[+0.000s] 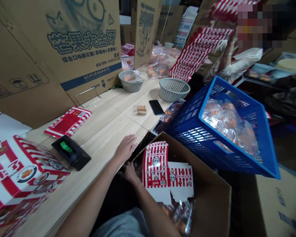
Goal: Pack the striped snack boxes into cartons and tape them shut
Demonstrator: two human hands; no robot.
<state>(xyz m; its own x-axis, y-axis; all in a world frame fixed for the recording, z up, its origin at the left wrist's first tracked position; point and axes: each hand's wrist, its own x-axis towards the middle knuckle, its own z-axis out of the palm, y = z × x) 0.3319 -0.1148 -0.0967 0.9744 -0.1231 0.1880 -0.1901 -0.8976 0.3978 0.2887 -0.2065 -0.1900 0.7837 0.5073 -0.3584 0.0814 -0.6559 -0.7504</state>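
Note:
My left hand point(125, 148) lies flat with fingers spread on the near edge of a pale wood-grain table point(98, 131), holding nothing. Just below it, my right hand point(129, 172) sits by the rim of an open cardboard box point(209, 200), its fingers partly in shadow. Inside the box stand red-and-white striped printed cartons point(167, 171), nearest my right hand. Clear bags of orange snacks point(182, 217) lie beneath them. A black tape dispenser with a green part point(71, 152) rests on the table left of my left hand.
A tilted blue plastic crate point(227, 128) holds clear snack packets right of the box. Grey baskets point(174, 89), a phone point(156, 107) and stacked printed sheets point(19, 174) share the table. A co-worker's arm point(224, 56) is beside red-and-white cartons point(197, 49). Large cardboard panels point(81, 42) stand behind.

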